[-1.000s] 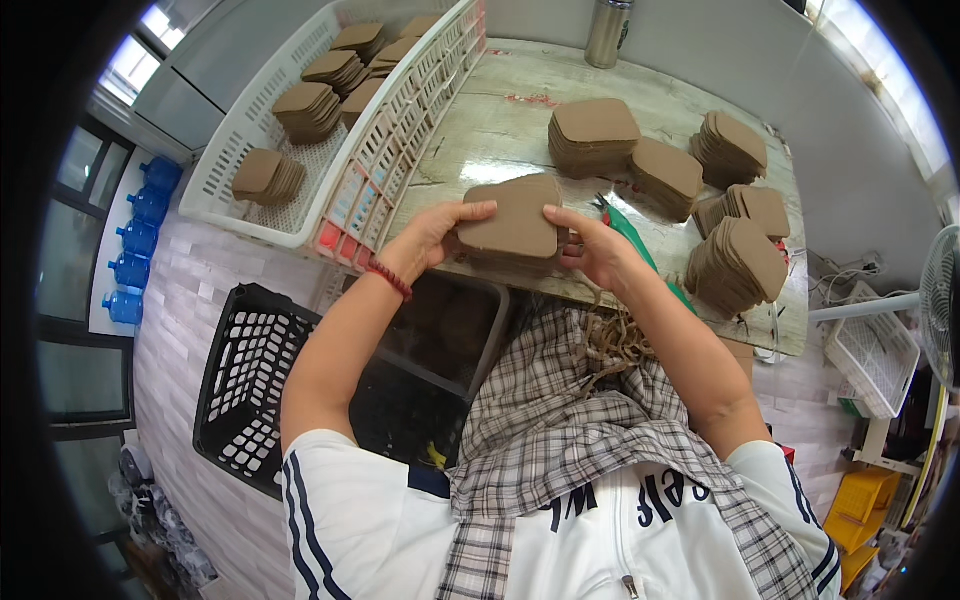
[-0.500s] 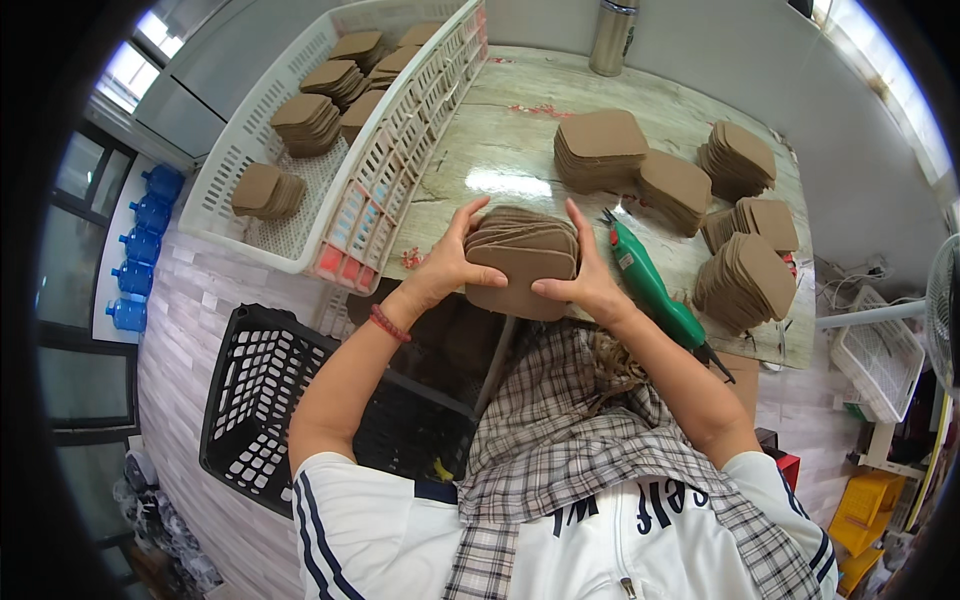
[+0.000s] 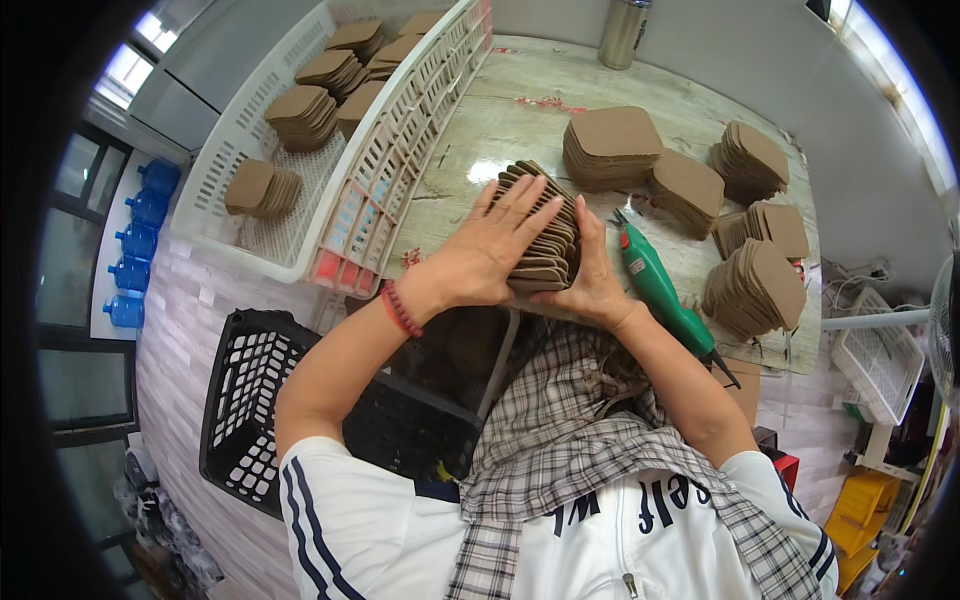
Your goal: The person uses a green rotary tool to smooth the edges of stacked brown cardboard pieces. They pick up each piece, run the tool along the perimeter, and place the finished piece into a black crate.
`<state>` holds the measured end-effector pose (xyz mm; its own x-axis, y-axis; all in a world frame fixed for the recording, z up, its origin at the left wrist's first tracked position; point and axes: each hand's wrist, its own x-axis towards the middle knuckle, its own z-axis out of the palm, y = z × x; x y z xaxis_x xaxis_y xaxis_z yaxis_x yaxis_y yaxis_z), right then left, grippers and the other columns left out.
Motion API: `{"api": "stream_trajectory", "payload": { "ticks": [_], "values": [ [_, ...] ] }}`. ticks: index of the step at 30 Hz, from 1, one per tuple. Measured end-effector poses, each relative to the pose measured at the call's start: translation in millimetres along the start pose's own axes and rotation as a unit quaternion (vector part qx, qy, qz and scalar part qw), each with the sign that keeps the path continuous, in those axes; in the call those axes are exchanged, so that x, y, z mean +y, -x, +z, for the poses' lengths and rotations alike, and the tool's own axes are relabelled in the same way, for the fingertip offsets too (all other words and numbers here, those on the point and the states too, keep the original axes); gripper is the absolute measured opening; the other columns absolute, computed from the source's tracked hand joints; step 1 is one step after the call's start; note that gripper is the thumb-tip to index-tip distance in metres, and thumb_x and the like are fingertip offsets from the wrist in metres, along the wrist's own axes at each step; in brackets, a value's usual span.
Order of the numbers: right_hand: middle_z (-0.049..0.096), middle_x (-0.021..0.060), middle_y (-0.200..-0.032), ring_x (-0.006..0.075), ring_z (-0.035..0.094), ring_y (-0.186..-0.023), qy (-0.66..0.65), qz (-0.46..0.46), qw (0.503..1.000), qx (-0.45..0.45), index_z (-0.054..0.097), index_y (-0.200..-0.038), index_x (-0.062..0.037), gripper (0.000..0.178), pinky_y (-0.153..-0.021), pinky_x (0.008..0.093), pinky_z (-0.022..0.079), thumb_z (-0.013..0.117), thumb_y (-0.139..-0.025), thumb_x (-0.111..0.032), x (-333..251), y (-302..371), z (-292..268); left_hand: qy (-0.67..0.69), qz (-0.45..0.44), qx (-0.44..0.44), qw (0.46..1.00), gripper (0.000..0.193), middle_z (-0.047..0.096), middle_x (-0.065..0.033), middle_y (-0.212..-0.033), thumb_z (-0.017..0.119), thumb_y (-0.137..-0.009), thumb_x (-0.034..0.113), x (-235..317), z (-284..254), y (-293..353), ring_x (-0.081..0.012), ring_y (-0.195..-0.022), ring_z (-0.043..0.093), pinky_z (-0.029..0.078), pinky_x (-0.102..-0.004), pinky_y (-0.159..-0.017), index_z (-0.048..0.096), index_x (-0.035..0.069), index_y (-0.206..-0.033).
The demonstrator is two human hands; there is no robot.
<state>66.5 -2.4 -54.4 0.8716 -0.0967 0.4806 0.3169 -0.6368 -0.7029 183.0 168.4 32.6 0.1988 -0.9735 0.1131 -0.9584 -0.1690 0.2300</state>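
A stack of brown rounded pads (image 3: 548,248) is between my two hands near the table's front edge, its layered edges facing up. My left hand (image 3: 497,243) lies over its left side, fingers stretched out flat across the edges and the palm against it. On the other side, my right hand (image 3: 597,268) grips the stack, its fingers up along the right side and its thumb at the near end. Just right of that hand lies a green handheld power cutter (image 3: 655,282) with a dark tip and a black cord end.
Several more pad stacks (image 3: 612,140) stand on the table's right half. A white plastic crate (image 3: 318,232) at the left holds further stacks. At the back stands a metal flask (image 3: 624,35). A black crate (image 3: 255,385) is lower left, and a fan (image 3: 940,315) is far right.
The stack has turned so its layered edges face up instead of a flat face. My left hand has shifted from gripping its left side to lying flat over it. My right hand stays on it.
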Motion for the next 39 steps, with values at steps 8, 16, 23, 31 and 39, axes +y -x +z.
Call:
{"api": "stream_trajectory", "payload": {
  "ticks": [8,16,23,31,39],
  "values": [
    [0.036,0.0219,-0.133,0.0367,0.039,-0.123,-0.033,-0.007,0.998,0.043,0.010,-0.147,-0.0012,0.122,-0.104,0.0431,0.034,0.086,-0.054,-0.022,5.9,-15.4,7.6,-0.039,0.025,0.031,0.998,0.116,0.034,-0.0204,-0.141,0.084,-0.044,0.030,-19.5,8.8,-26.1,-0.0353,-0.130,0.035,0.021,-0.0515,-0.110,0.027,0.002,-0.141],
    [0.041,0.0207,-0.130,0.0330,0.045,-0.119,-0.088,-0.042,0.993,-0.063,0.015,-0.148,-0.0044,0.115,-0.102,0.0382,0.037,0.079,-0.054,-0.019,-39.8,-50.0,-12.2,0.015,-0.026,0.162,0.986,0.103,0.047,-0.0195,-0.126,0.085,-0.050,0.038,-20.3,6.3,17.2,-0.0332,-0.125,0.040,0.018,-0.0504,-0.112,0.035,0.002,-0.132],
    [0.051,0.0213,-0.117,0.0371,0.053,-0.107,-0.164,-0.191,0.940,-0.230,0.024,-0.146,-0.0110,0.105,-0.096,0.0408,0.042,0.079,-0.058,-0.022,-135.3,-53.5,22.2,0.132,-0.207,0.232,0.941,0.102,0.047,-0.0190,-0.126,0.083,-0.055,0.027,69.2,-40.3,142.6,-0.0352,-0.119,0.047,0.037,-0.0413,-0.102,0.031,0.000,-0.137],
    [0.045,0.0207,-0.129,0.0364,0.053,-0.110,-0.211,-0.199,0.930,-0.226,0.023,-0.146,-0.0104,0.098,-0.095,0.0409,0.044,0.079,-0.069,-0.031,-166.8,-10.4,50.4,0.298,-0.507,0.358,0.725,0.110,0.044,-0.0177,-0.132,0.085,-0.056,0.011,139.9,6.2,267.0,-0.0265,-0.120,0.047,0.037,-0.0347,-0.103,0.021,0.004,-0.145],
    [0.061,0.0136,-0.113,0.0190,0.063,-0.096,-0.214,0.052,0.953,-0.209,0.040,-0.140,-0.0069,0.068,-0.084,0.0331,0.049,0.072,-0.080,-0.014,-127.5,37.2,-2.4,0.127,-0.897,0.234,0.354,0.120,0.041,-0.0263,-0.129,0.084,-0.058,0.041,104.0,173.8,296.7,-0.0396,-0.119,0.044,0.035,-0.0481,-0.100,0.008,0.021,-0.148]
  ]
}}
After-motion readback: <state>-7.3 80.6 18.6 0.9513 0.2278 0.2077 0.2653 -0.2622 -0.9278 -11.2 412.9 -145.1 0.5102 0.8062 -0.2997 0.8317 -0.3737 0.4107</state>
